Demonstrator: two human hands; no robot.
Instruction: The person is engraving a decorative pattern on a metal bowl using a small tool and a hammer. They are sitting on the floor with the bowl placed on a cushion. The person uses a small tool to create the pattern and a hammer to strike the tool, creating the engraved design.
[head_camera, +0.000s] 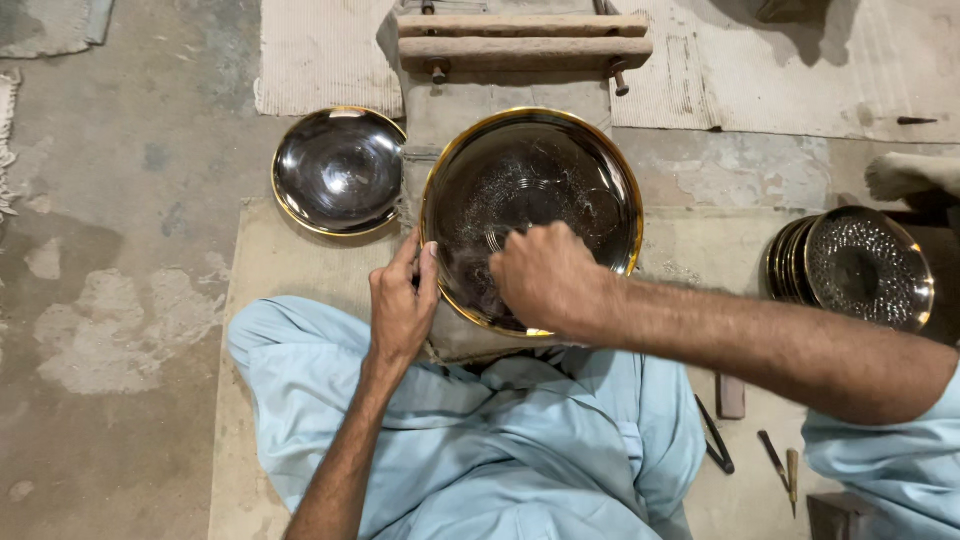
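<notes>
Sitting on a worn floor mat (270, 270), left hand (400, 305) fingers are gripping the big plate's (560, 165) near-left rim; right hand (545, 278), curled inside it, needing steady light pressure.

A floor-level metalworking workshop: a bare concrete floor (120, 250) with worn mats, a wooden block vise (522, 40), stacked hammered metal plates (860, 268), polished brass-rimmed bowls (338, 170), and small chisels (780, 465) lying about.
</notes>
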